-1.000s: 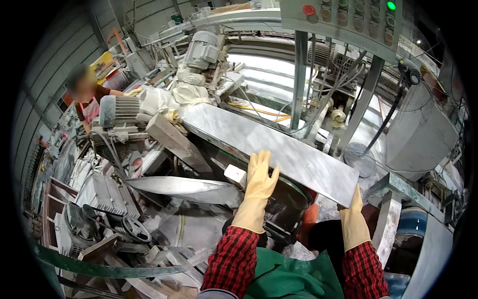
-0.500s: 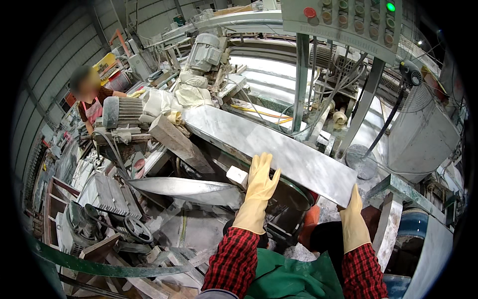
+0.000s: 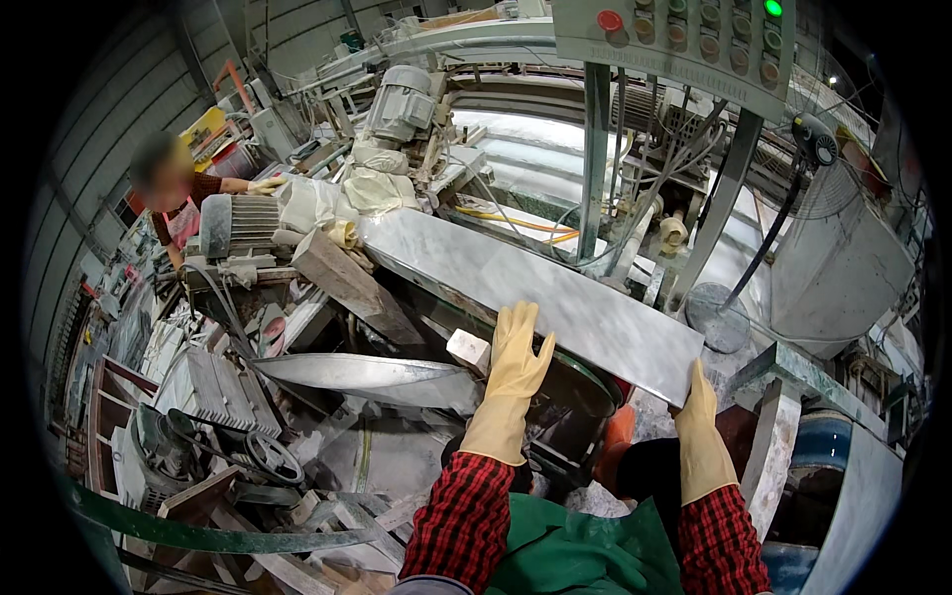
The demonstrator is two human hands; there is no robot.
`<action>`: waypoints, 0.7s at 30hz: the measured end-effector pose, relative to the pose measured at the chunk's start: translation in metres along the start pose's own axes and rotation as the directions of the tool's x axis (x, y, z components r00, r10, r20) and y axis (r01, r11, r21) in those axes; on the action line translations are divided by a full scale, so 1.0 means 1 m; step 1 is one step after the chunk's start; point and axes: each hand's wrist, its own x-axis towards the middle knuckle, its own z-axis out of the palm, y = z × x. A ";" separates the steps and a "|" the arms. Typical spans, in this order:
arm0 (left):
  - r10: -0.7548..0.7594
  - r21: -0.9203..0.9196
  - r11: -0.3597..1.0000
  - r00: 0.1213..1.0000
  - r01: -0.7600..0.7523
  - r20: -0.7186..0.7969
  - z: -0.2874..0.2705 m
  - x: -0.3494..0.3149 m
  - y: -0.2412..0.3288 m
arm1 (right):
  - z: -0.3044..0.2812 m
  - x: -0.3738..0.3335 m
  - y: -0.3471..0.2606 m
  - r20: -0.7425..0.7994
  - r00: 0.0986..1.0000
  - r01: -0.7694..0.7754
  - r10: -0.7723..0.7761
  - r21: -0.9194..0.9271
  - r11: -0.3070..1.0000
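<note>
A long, grey-white marble slab (image 3: 535, 283) slants from the machine at the upper left down to my right. My left hand (image 3: 514, 362), in a cream rubber glove, lies with its fingers stretched out against the slab's near long edge; the thumb stands apart. At the slab's near right corner, my right hand (image 3: 702, 426), gloved alike, grips the end, its fingers partly hidden beneath the stone. A small white block (image 3: 469, 351) sits just left of my left hand. Pale cloth wrapping (image 3: 380, 191) on the machine borders the slab's far end.
Another person (image 3: 174, 193) stands at the far left, a gloved hand by the motor. A control panel (image 3: 674, 45) hangs above. A curved metal guard (image 3: 372, 379) and stone offcuts (image 3: 278, 550) lie at left. A stone-topped stand (image 3: 783, 397) and a fan (image 3: 815, 144) are at right.
The whole picture has shifted slightly to the left. Both hands keep nearly the same places on the slab.
</note>
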 end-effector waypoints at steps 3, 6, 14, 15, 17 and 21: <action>0.008 0.001 1.000 1.000 -0.008 -0.011 0.002 0.001 0.000 | -0.005 0.008 0.003 0.043 0.999 0.029 -0.027 -0.050 0.998; 0.016 0.005 1.000 0.999 -0.016 -0.029 0.005 0.000 -0.003 | -0.002 0.003 0.002 0.043 0.998 0.055 -0.051 -0.094 0.994; -0.002 -0.001 1.000 1.000 0.002 -0.023 0.003 -0.002 -0.006 | 0.004 -0.004 0.002 0.112 0.981 0.170 -0.157 -0.126 0.977; 0.004 -0.013 1.000 1.000 -0.004 -0.028 0.003 -0.001 -0.004 | -0.003 0.003 0.004 0.115 0.977 0.193 -0.177 -0.152 0.969; 0.003 -0.034 0.999 1.000 -0.004 -0.024 0.002 0.000 -0.001 | -0.011 0.013 0.007 0.120 0.976 0.196 -0.184 -0.104 0.975; -0.007 -0.058 0.998 1.000 0.006 -0.025 0.003 0.000 -0.003 | -0.021 0.019 0.007 0.186 0.974 0.112 -0.126 0.085 0.990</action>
